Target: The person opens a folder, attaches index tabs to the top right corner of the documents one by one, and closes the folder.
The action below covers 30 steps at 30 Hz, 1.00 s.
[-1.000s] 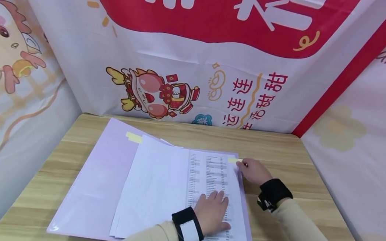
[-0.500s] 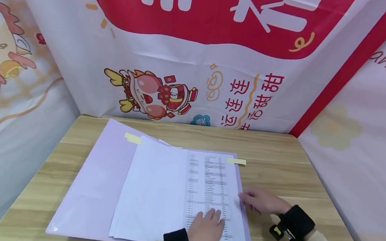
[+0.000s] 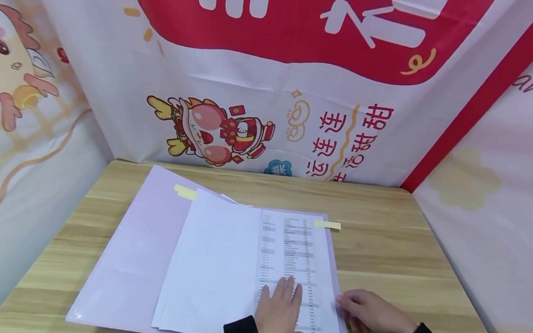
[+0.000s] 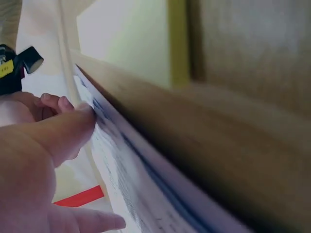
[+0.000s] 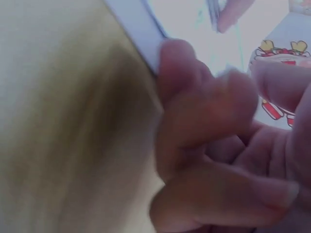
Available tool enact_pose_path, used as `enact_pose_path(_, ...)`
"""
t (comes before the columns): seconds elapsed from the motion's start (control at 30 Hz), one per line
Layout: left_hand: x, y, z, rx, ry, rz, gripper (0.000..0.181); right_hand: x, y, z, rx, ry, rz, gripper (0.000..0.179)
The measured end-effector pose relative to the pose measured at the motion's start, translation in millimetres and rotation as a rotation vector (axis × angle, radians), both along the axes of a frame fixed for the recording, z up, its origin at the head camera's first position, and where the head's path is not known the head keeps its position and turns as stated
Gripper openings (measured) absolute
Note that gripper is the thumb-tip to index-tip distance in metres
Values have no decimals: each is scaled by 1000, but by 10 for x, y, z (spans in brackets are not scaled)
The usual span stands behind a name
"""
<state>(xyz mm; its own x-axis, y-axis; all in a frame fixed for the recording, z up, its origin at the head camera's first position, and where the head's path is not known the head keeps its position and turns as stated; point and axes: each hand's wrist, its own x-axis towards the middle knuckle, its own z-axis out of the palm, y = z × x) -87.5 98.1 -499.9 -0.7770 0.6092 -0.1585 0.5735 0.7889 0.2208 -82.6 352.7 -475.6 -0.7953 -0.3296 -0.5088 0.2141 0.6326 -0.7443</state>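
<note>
A lilac folder (image 3: pixel 118 274) lies spread on the wooden table, with a blank white sheet (image 3: pixel 214 275) on its left side and a printed list (image 3: pixel 295 255) on its right. A yellow sticky tab (image 3: pixel 327 224) juts past the list's upper right edge. My left hand (image 3: pixel 278 310) rests on the lower part of the list, fingers extended and slightly spread. At the folder's right edge is my right hand (image 3: pixel 372 310), its fingers curled (image 5: pixel 209 111). I cannot tell whether its fingertips pinch the edge.
More yellow tabs (image 3: pixel 185 192) stick out at the upper left of the white sheet. A blurred pale yellow block (image 4: pixel 131 39) shows in the left wrist view. Bare tabletop (image 3: pixel 394 256) runs along the right, and a printed cloth (image 3: pixel 235 73) hangs behind the table.
My right hand has left the yellow tab and moved down along the folder's right edge towards me. My left hand has shifted slightly down the list, still lying on it.
</note>
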Motion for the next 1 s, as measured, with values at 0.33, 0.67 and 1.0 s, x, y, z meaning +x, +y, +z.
enact_pose_path(0.33,24,88,-51,-144,160,30,114,50,-66,-137,64,52,-44,35)
enact_pose_path(0.67,-5,87,-32,-122,181,24,115,24,-96,-132,87,49,-54,35)
enact_pose_path(1.0,-14,91,-12,-137,151,25,109,23,-105,-123,112,62,-60,36)
